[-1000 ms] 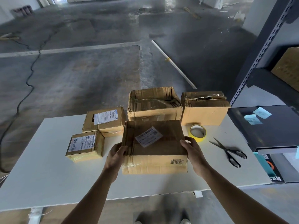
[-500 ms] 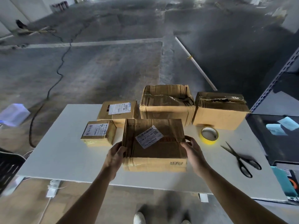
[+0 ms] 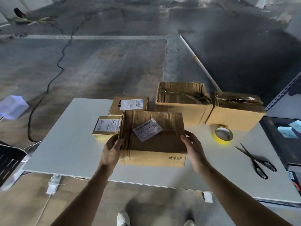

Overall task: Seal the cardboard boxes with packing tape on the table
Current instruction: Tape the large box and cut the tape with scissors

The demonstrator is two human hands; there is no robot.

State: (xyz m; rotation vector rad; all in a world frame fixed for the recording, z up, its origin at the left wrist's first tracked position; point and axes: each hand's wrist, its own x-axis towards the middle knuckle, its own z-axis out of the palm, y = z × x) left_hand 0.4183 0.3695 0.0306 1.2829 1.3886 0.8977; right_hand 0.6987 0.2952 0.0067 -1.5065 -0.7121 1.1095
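My left hand and right hand grip the box by its sides, so I should set it flat near the tape.

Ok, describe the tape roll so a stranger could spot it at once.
Start at the white table and look right of the front box. The tape roll lies flat before the rightmost cardboard box, with the scissors nearer the person. It is the only round, yellow thing there.

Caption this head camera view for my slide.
Left hand and right hand grip a labelled brown cardboard box on a white table; yellow tape roll nearby.
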